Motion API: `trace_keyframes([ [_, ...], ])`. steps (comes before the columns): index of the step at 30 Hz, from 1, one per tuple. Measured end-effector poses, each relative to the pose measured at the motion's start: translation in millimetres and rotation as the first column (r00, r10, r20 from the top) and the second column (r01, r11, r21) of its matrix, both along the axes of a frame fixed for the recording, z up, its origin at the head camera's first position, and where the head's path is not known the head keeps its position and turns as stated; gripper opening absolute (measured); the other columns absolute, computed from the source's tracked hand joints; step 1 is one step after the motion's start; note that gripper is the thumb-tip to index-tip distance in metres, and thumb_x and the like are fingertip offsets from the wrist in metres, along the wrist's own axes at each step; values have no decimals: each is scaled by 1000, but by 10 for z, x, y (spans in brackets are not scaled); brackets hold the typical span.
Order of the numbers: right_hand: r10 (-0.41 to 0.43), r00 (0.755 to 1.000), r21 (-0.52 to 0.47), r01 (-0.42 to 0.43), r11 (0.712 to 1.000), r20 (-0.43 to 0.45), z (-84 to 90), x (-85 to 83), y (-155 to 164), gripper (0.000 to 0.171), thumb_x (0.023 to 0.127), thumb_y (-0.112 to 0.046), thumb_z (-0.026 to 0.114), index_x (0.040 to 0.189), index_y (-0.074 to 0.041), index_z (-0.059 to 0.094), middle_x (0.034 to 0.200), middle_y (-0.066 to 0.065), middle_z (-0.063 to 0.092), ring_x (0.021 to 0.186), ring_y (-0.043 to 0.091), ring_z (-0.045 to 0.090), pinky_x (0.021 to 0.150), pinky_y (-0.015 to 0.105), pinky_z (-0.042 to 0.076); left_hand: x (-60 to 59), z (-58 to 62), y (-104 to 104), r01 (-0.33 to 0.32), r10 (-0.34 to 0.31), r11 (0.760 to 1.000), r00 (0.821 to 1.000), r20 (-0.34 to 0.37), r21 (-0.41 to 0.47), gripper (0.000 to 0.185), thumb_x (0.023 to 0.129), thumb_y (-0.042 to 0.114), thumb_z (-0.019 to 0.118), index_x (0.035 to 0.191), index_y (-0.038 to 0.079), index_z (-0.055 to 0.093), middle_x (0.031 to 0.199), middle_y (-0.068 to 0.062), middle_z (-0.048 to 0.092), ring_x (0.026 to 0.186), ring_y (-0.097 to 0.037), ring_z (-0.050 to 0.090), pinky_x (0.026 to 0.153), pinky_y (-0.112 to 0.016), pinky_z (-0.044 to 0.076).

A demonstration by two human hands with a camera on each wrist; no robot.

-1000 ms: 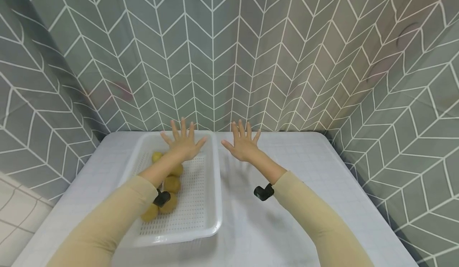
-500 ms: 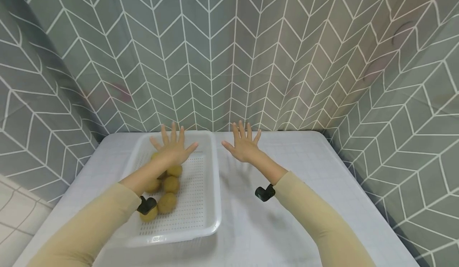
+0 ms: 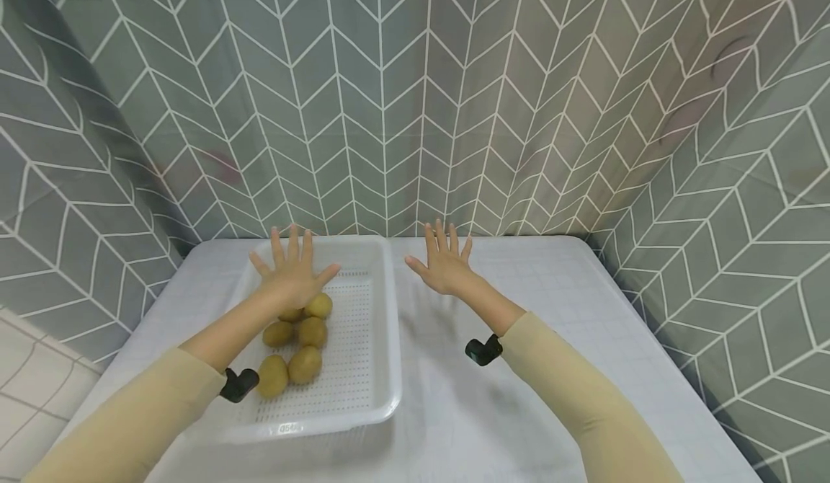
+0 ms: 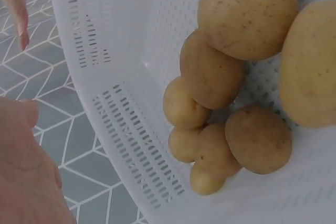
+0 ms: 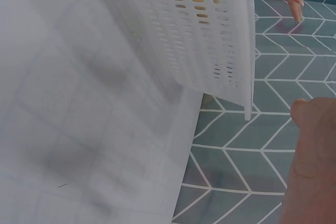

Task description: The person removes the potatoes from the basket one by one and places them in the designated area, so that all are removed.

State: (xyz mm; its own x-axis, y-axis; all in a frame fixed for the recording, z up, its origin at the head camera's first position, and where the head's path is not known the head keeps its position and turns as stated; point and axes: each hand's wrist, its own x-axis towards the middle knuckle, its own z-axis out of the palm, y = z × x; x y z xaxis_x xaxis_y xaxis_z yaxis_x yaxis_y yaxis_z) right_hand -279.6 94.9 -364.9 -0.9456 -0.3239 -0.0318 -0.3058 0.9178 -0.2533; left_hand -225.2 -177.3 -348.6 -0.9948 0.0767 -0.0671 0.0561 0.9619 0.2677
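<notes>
Left hand (image 3: 289,279) has shifted left vs 1 s ago; we now see more of the potatoes (image 3: 305,364) along the left side of the white basket (image 3: 392,324). Right hand (image 3: 447,268) about unchanged, just right of it. Both: fingers straight, spread. Rim marking (image 3: 289,428): we read "54", rest blurred.

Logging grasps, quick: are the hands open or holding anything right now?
Left hand: open, spread wide, holding nothing.
Right hand: open, spread wide, holding nothing.
</notes>
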Motion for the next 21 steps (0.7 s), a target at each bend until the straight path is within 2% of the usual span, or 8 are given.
trace_keyframes([
  [11,4,1000,-14,-4,1000,19,-14,41,-7,85,98,-60,29,153,-9,-10,159,14,-15,143,33,-21,107,65,-12,181,-23,-242,4,-1,998,999,-44,68,98,97,61,32,147,-11,-11,151,-27,-27,130,-38,-41,92,-72,-23],
  [15,13,1000,-31,-12,999,21,-21,58,-8,85,98,-60,30,153,-8,-10,158,14,-16,142,33,-22,106,64,-13,277,-24,-315,17,-14,998,999,-46,57,100,96,64,29,146,-12,-11,150,-27,-29,130,-37,-40,92,-71,-24],
  [21,18,1000,-34,-18,999,-3,-53,79,-10,84,99,-56,33,154,-4,-5,159,16,-14,143,33,-19,110,61,-8,386,-34,-409,26,-25,999,997,-71,19,100,95,65,30,146,-14,-6,150,-29,-25,134,-42,-32,96,-71,-19],
])
